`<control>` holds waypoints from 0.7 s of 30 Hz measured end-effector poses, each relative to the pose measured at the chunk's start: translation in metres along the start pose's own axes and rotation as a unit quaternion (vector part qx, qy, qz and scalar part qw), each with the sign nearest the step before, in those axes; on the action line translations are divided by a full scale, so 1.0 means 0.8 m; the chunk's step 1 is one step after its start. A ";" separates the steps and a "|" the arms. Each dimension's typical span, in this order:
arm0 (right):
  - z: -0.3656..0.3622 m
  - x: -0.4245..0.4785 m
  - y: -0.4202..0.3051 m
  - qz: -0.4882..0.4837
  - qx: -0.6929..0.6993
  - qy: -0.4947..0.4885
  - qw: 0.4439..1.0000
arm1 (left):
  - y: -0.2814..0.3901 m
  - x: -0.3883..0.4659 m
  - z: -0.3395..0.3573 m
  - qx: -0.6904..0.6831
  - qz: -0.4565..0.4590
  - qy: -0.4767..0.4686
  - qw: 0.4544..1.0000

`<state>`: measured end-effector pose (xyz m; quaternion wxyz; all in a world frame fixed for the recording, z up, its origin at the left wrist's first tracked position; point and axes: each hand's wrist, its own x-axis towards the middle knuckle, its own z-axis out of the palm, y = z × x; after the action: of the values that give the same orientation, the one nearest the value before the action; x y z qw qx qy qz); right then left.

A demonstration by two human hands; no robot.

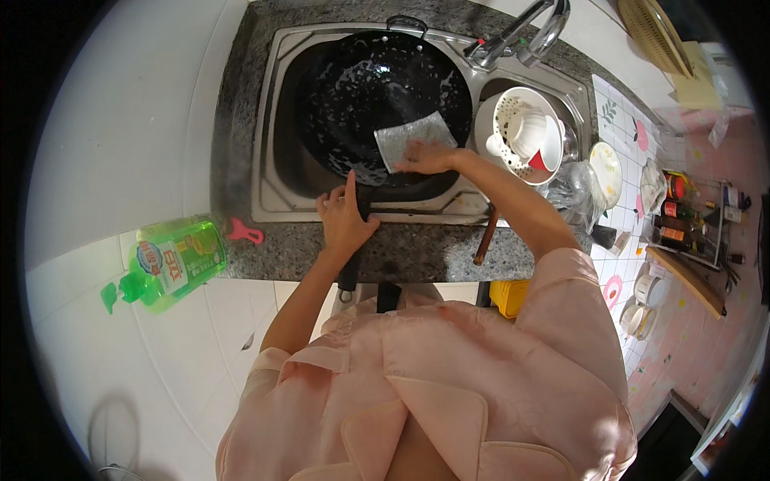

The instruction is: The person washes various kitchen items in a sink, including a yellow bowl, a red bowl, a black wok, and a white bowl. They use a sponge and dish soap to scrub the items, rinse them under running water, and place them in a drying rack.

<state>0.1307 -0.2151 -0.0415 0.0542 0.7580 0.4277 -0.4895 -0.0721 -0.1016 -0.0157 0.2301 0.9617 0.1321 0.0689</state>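
A black wok with soapy suds inside rests in the left basin of a stainless steel sink. My right hand holds a silvery-grey scouring cloth against the wok's near right inner wall; its fingers look slightly blurred. At the near rim, my left hand grips the wok's long dark handle, which extends over the counter edge. The left index finger stretches up to the wok's rim. A small loop handle sits on the wok's far side.
A chrome faucet stands behind the sink. The right basin holds a white colander with bowls inside. A green dish soap bottle and a pink hook-shaped item lie left. A brown stick-like handle crosses the counter's front.
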 end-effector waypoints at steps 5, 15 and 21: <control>0.000 0.035 0.004 0.131 -0.073 0.135 0.979 | 0.000 0.002 0.013 -0.006 -0.056 -0.042 0.997; -0.094 0.152 -0.068 0.108 0.025 0.335 0.936 | -0.013 0.010 0.015 -0.053 -0.043 -0.096 0.993; -0.049 0.125 -0.006 0.167 -0.003 0.388 0.906 | -0.009 0.010 0.011 -0.055 -0.096 -0.108 0.988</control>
<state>0.1699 -0.1333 -0.0987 -0.0327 0.9483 0.2832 -0.1396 -0.0642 -0.0973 -0.0263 0.3013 0.9322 0.1938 -0.0507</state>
